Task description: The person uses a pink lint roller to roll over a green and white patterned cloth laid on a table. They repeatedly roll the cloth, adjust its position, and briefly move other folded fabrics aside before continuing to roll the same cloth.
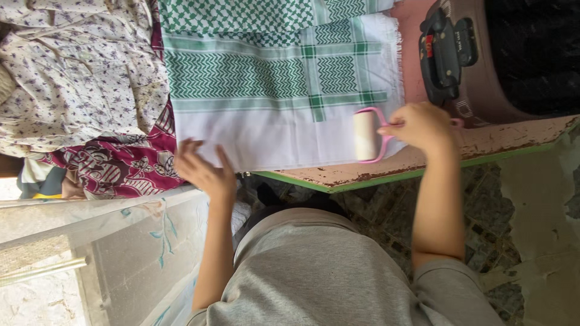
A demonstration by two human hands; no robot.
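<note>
Item: folded white cloth with green chevron bands (278,90), flat on worn pink table (483,142); right hand (420,125) closed around pink-handled lint roller (366,136) on its plain hem, left hand (202,169) open, pressing the corner; patterned area apparently unrolled.

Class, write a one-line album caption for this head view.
Right hand rolls a pink lint roller over a green-and-white scarf; left hand steadies it.

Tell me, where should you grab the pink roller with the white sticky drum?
Probably by its thin pink handle, coming from the right side, as the right hand does. On the pink lint roller with the white drum, the handle sticks out rightward from the drum, which lies on the white cloth.
</note>
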